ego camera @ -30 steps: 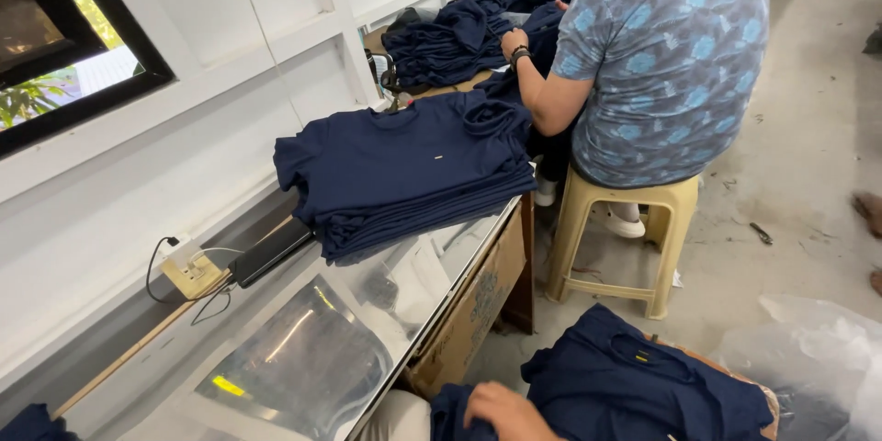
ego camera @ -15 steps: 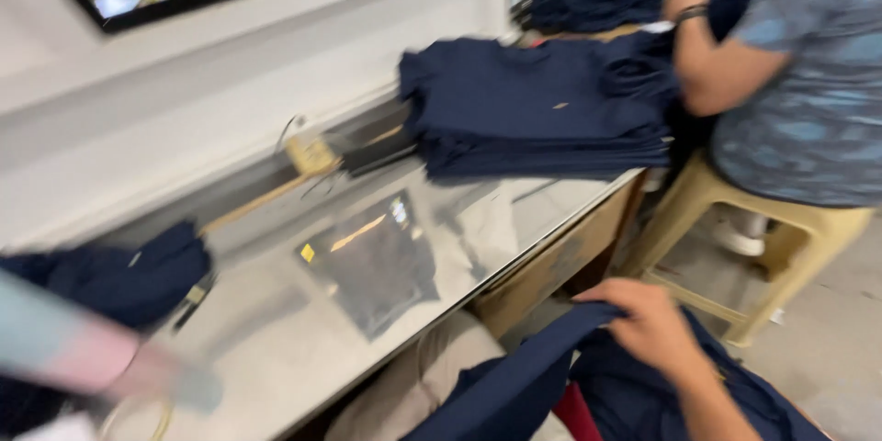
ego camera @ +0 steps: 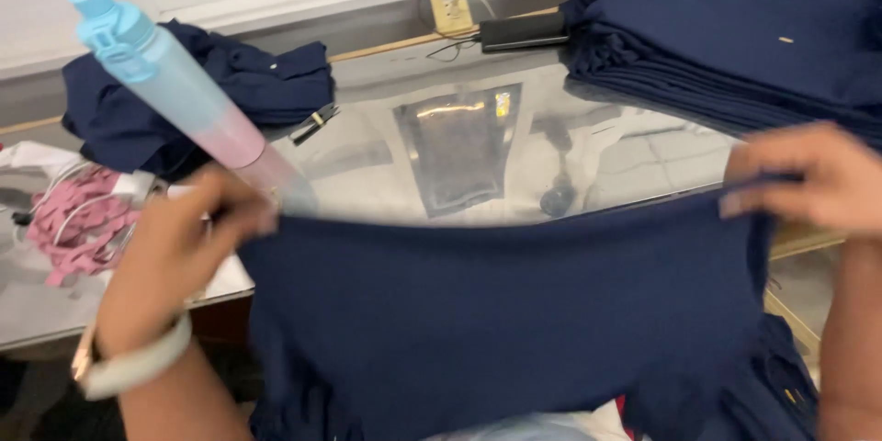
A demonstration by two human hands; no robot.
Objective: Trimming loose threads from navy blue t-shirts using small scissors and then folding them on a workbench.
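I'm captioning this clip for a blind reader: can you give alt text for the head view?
Left hand and right hand hold a navy garment stretched by its top edge over a glass table. Behind stand a blue-and-pink bottle and a folded navy stack.

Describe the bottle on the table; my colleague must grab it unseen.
On the glass-topped table, look left, just beyond the left hand. The bottle leans there, slim, light blue fading to pink, unlike the navy garments around it.
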